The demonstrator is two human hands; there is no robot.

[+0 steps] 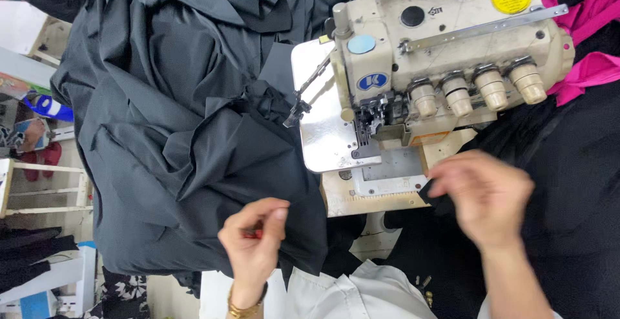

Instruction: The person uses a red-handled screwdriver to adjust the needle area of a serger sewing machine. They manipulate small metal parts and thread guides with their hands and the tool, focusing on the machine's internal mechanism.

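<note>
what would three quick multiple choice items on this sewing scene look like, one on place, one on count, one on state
1. Where is the heap of dark grey fabric relative to the overlock sewing machine?
A. to its left in the picture
B. on top of it
C. to its right in the picture

2. How many cream tension knobs line the machine's front?
A. two
B. four
C. six

3. What is the left hand doing?
A. lying flat and open
B. pinching a small red thing
C. turning a knob

Answers:
1 A, the heap fills the picture's left side beside the machine.
2 B, four knobs stand in a row.
3 B, its fingertips close on the red thing; the blurred right hand is at black cloth.
</note>
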